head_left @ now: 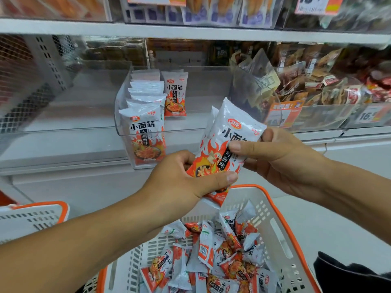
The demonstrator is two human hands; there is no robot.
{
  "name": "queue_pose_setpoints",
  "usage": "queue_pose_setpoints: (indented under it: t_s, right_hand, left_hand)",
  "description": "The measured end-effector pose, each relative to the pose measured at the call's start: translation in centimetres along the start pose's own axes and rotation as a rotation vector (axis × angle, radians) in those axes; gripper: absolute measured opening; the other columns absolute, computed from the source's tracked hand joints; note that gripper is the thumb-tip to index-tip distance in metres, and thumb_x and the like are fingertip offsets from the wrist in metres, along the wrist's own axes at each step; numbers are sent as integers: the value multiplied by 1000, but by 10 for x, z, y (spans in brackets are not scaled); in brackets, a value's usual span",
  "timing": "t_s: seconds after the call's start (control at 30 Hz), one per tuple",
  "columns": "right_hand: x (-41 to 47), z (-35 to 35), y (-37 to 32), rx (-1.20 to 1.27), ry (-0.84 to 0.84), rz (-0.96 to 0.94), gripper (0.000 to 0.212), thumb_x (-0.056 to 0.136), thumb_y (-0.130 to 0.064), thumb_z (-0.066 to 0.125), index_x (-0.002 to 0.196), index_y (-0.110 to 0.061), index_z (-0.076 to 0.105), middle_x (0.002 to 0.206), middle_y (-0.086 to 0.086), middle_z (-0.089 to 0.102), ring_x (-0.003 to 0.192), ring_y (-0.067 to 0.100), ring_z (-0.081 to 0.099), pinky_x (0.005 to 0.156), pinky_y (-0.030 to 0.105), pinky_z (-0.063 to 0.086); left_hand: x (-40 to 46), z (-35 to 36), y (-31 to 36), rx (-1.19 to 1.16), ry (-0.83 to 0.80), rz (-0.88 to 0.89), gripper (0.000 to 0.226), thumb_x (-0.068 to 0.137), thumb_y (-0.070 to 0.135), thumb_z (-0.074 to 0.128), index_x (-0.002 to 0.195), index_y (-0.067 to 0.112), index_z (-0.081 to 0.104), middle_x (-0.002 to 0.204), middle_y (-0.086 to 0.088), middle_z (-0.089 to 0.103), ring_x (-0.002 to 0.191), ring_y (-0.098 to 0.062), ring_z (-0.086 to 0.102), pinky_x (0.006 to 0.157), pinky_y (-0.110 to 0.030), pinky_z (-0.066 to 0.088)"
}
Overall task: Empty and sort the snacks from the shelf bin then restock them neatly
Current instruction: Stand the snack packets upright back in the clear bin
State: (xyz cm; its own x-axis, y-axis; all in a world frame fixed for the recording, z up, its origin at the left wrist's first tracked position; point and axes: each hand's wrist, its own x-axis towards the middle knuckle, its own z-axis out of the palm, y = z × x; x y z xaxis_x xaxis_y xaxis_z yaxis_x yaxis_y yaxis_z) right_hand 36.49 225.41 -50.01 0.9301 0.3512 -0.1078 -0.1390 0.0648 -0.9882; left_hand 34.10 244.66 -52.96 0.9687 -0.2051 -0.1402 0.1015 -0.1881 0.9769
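From the head camera I see both of my hands raised in front of the shelf, sharing a small stack of white-and-orange snack packets (224, 149). My left hand (188, 180) grips the lower end of the stack, thumb curled across the front and the other fingers wrapped behind. My right hand (273, 153) pinches the upper right edge, thumb pressed on the front face and fingers tucked behind it. The stack tilts, its top leaning up and to the right, and at least one more packet edge shows behind the front one; I cannot tell how many are held. Beyond it on the shelf sits a clear shelf bin (124, 115), where a row of matching packets (146, 127) stands upright along its left side, one behind the other, with a single packet (175, 96) standing further back. Directly below my hands is a white basket with an orange rim (281, 233), holding a loose heap of the same packets (213, 256). A second orange-rimmed basket (31, 218) is at the lower left. Neighbouring bins of brown snack bags (317, 81) fill the shelf to the right.
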Motion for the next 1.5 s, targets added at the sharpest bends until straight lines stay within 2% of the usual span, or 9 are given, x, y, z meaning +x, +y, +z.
queue_pose_setpoints:
  t_s: [0.1, 0.23, 0.33, 0.47, 0.67, 0.83, 1.2, 1.37, 1.5]
  right_hand:
    - [-3, 10, -4, -137, -71, -36, 40, 71, -6, 72, 110, -2, 67, 106, 17, 74, 97, 31, 73, 80, 37, 61]
    - [8, 4, -33, -212, 11, -210, 43, 65, -11, 74, 106, -8, 67, 101, 10, 76, 92, 24, 74, 73, 30, 60]
    - [38, -13, -61, -192, 135, -293, 46, 70, -6, 71, 116, -8, 63, 103, 7, 76, 96, 21, 74, 75, 28, 60]
    - [108, -22, -64, -406, 143, -175, 47, 64, -8, 79, 110, -5, 69, 104, 10, 76, 98, 24, 73, 84, 38, 60]
    - [219, -11, -35, -566, 163, 21, 34, 68, -5, 87, 97, -11, 72, 90, 3, 77, 84, 18, 74, 73, 34, 59]
    - [268, -11, -20, -770, 215, 186, 52, 68, -8, 89, 113, -7, 64, 102, 10, 74, 84, 22, 74, 64, 30, 62]
    - [266, 7, -25, -746, 254, 247, 51, 72, -3, 85, 115, 4, 58, 100, 17, 71, 83, 27, 74, 73, 36, 63]
    - [170, 4, -58, -983, 357, -136, 26, 76, -16, 85, 91, 3, 75, 77, 17, 75, 75, 27, 75, 72, 39, 63]
    - [40, 16, -58, -881, -82, -64, 22, 71, -17, 81, 91, -9, 76, 76, 8, 76, 66, 20, 74, 53, 23, 57]
  left_hand:
    - [-2, -3, 9, 176, 62, 154, 58, 53, 42, 92, 96, 15, 63, 84, 1, 73, 70, -13, 73, 62, -36, 62]
    - [7, -40, 33, 652, 126, 439, 68, 46, 79, 71, 94, 33, 57, 84, 16, 62, 68, 3, 57, 60, -19, 48]
    - [29, -92, 48, 883, 348, 620, 63, 71, 75, 63, 112, 26, 62, 108, 12, 64, 94, -3, 58, 83, -21, 47]
    - [56, -130, 34, 1186, 359, 402, 76, 80, 62, 63, 142, 19, 49, 144, -4, 53, 128, -26, 51, 105, -40, 42]
    - [66, -129, 24, 1347, 316, 428, 68, 84, 61, 59, 139, 22, 51, 142, 1, 55, 131, -21, 49, 120, -38, 23]
    - [66, -132, 23, 1309, 261, 403, 79, 79, 70, 45, 145, 26, 42, 147, 6, 48, 135, -20, 44, 108, -43, 43]
    - [68, -133, 21, 1313, 267, 483, 79, 82, 64, 53, 147, 22, 40, 149, 2, 46, 136, -21, 42, 109, -37, 36]
    - [56, -122, 27, 1176, 426, 886, 35, 88, 48, 62, 102, 16, 70, 100, -2, 71, 93, -24, 64, 81, -35, 49]
    - [31, -79, 10, 939, 351, 1076, 35, 91, 32, 63, 60, 17, 60, 56, 5, 57, 53, -16, 50, 55, -28, 38]
